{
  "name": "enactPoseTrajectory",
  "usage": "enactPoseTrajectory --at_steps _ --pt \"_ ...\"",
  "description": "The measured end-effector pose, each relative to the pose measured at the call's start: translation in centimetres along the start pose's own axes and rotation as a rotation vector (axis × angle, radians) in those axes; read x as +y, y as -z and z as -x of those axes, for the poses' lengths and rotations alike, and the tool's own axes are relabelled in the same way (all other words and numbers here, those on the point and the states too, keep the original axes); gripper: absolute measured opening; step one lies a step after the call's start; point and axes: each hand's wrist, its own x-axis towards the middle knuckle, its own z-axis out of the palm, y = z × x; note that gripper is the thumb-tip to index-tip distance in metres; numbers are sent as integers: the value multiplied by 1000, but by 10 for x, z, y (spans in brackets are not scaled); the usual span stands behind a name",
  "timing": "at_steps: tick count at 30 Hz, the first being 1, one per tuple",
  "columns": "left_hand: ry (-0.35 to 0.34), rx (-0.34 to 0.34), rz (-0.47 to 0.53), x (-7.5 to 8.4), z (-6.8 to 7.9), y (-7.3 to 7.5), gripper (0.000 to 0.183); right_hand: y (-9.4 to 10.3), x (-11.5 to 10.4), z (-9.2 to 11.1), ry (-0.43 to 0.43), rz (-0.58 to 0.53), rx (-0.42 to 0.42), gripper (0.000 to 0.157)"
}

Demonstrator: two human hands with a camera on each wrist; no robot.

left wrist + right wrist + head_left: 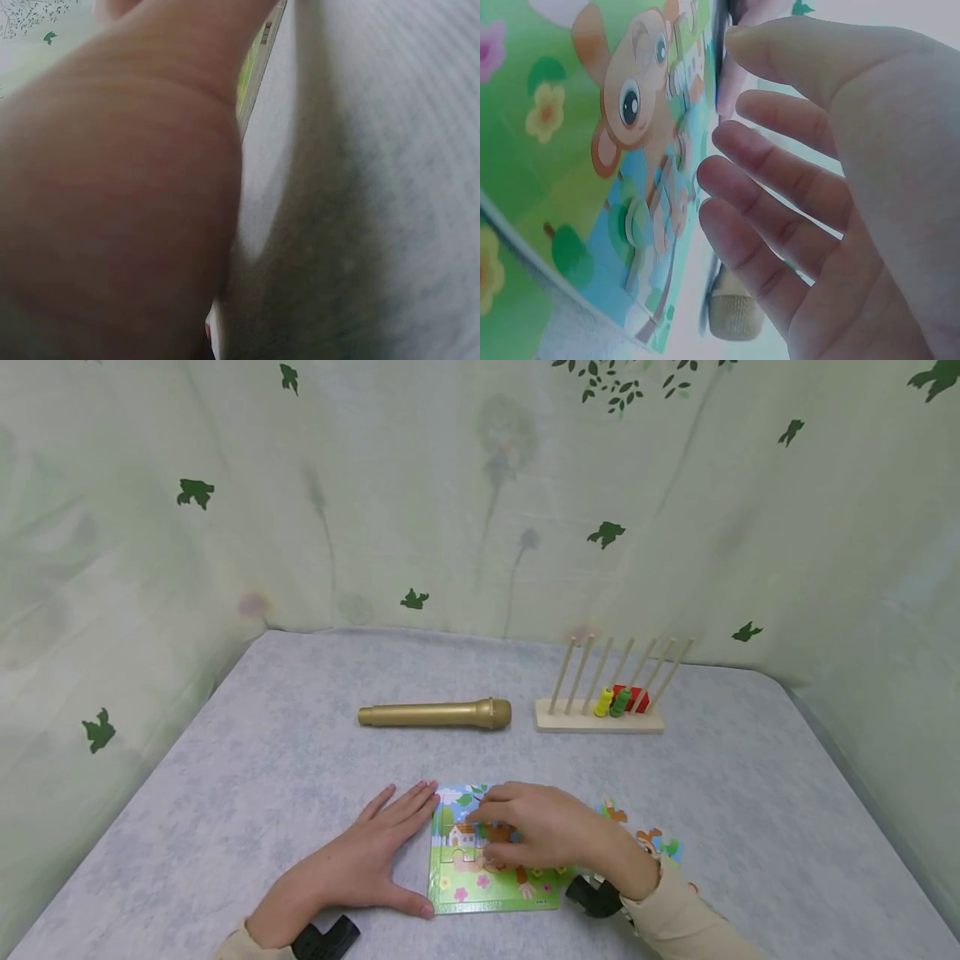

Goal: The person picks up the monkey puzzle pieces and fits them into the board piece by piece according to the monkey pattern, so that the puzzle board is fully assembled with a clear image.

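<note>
A picture puzzle board (495, 906) with a house, flowers and a brown cartoon animal lies at the front middle of the table. My left hand (367, 860) lies along its left side, fingertips at the top left corner and thumb at the bottom left. Over the middle of the board is my right hand (551, 827), covering part of the picture. The right wrist view shows its fingers (772, 161) loosely bent and thumb apart from them, with nothing between. Several puzzle pieces there have raised edges, including one in a tree area (634, 225).
Loose puzzle pieces (663, 846) lie right of the board, partly hidden by the right forearm. Behind the board lies a gold toy microphone (427, 716). A wooden peg stand (600, 725) with yellow, green and red beads stands at the back right. Patterned cloth hangs around the table.
</note>
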Motion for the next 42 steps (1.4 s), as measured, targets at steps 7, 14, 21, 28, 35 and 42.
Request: enactPoseTrajectory --at_steps 7,14,21,28,35,42 --pt "22 -8 9 0 0 -1 128 5 3 11 -7 9 37 35" --pt "40 -18 9 0 -1 0 130 7 8 21 -31 -28 49 34" --pt "40 -13 5 -1 -1 -1 131 11 13 31 -90 -47 38 36" --pt "56 -23 9 -1 -2 -1 132 17 16 42 -126 -54 33 37" --pt "60 -30 3 0 -3 0 132 22 20 53 -162 -58 52 37" --pt "54 -28 1 -1 -2 -1 132 24 27 62 -181 -83 52 36"
